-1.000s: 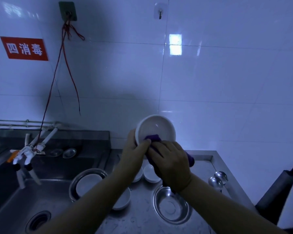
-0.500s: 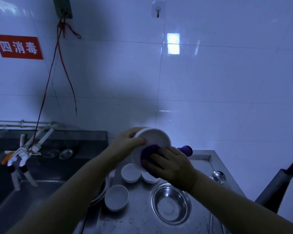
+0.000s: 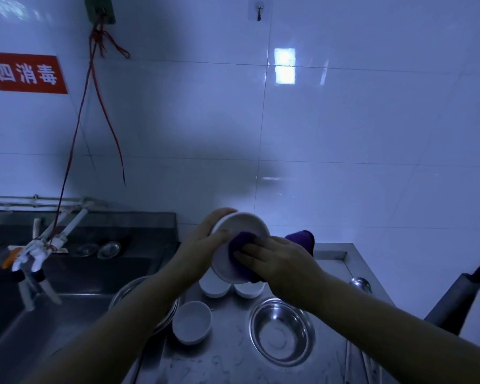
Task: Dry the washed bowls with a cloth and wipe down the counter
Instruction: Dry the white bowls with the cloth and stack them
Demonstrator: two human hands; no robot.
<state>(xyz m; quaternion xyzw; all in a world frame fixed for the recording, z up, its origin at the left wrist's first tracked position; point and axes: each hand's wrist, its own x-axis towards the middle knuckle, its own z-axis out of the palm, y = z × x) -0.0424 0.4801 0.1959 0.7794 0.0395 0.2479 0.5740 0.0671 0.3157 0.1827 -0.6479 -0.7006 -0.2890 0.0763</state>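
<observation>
My left hand grips a white bowl by its rim and holds it tilted above the steel counter. My right hand presses a purple cloth into the bowl, and a loose end of the cloth sticks up behind my wrist. Below, a small white bowl stands on the counter. Two more white bowls sit behind it, partly hidden by the held bowl. A steel bowl stands to the right.
A steel sink with a white tap lies to the left, and metal plates are stacked at its edge under my left arm. A ladle lies at the counter's right rim. A dark handle leans at the far right.
The bowl has dropped lower and tilted toward me. My left hand shifted from its side to over its rim. My right hand keeps rubbing the cloth inside.
</observation>
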